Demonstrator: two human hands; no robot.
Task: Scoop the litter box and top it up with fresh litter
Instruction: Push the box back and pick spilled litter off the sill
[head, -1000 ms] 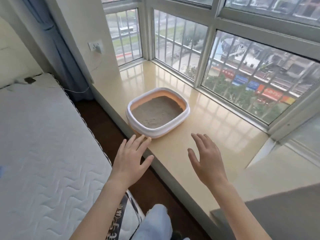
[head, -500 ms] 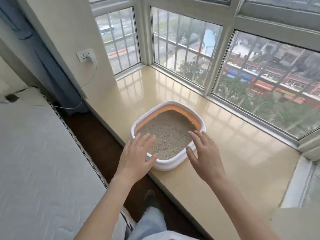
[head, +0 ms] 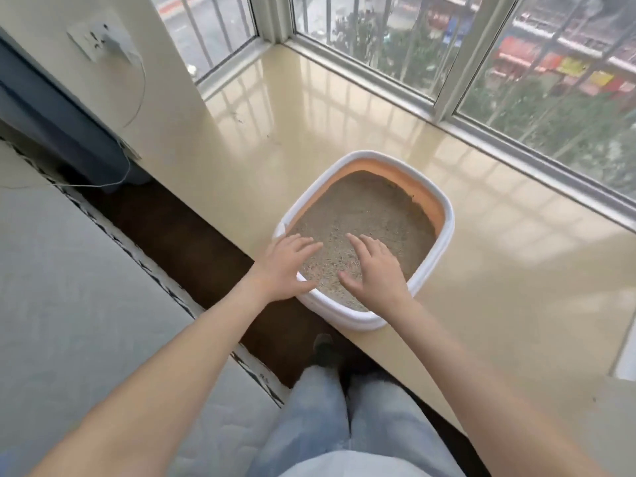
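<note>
Two bare hands, both spread flat with fingers straight and holding nothing, reach over the near end of the litter box [head: 444,232]: the left hand [head: 287,266] lies across the near-left rim, the right hand [head: 373,270] sits above the grey litter [head: 364,215] just inside the near wall. Whether either palm actually touches the rim or the grains cannot be told from this angle. One box, white outside and orange inside, stands on the beige window ledge [head: 516,287] at its room-side edge, its near-left rim hidden under the left hand and wrist. Litter surface: roughly level, individual clumps too fine and blurred to make out. One mattress [head: 69,287] lies to the left, cut off by the frame's left and lower edges; a strip of dark floor [head: 192,242] runs between it and the ledge. One wall socket [head: 99,39] with a white plug and trailing cable is at upper left, soft with blur. Window panes [head: 395,36] with bars are cut off at the top. Jeans-clad legs [head: 347,418] and one dark shoe [head: 323,346] are partly visible below. Compared with half a second earlier: the view has closed in and tilted down, and both hands have advanced from before the near rim to over the box, the right now well above the litter.
</note>
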